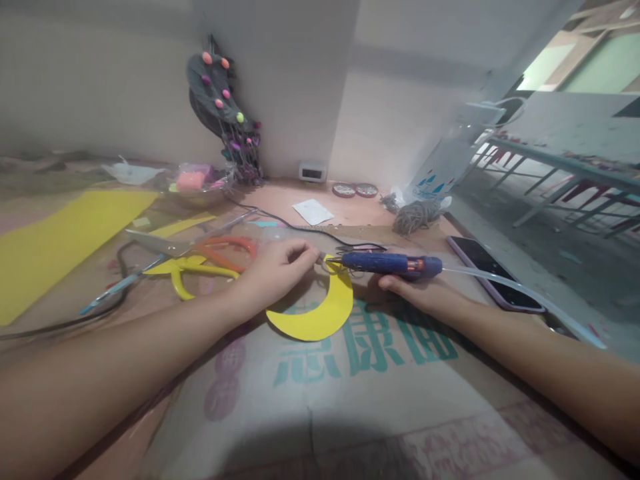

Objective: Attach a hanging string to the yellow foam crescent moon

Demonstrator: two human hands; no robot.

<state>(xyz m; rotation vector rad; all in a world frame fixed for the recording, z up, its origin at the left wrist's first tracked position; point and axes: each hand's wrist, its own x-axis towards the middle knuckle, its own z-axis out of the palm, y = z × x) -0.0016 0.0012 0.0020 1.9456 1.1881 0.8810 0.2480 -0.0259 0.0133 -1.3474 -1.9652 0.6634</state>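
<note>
This looks like a craft workroom — the table (350, 215) carries a glue gun (375, 263), orange-handled scissors (235, 243), yellow-handled scissors (176, 281), a bundle of grey yarn (417, 217) and a big yellow sheet (75, 233), with printed cardboard (390, 407) spread over its near part. A grey crescent (200, 100) dotted with coloured balls stands by the wall (410, 33). On the right, over a grey floor (500, 220), is a long table (547, 154) strewn with things — too blurred to name.

Left hand (280, 267) pinching — right hand (419, 288) gripping, bare forearms (150, 353), angled inward
</note>
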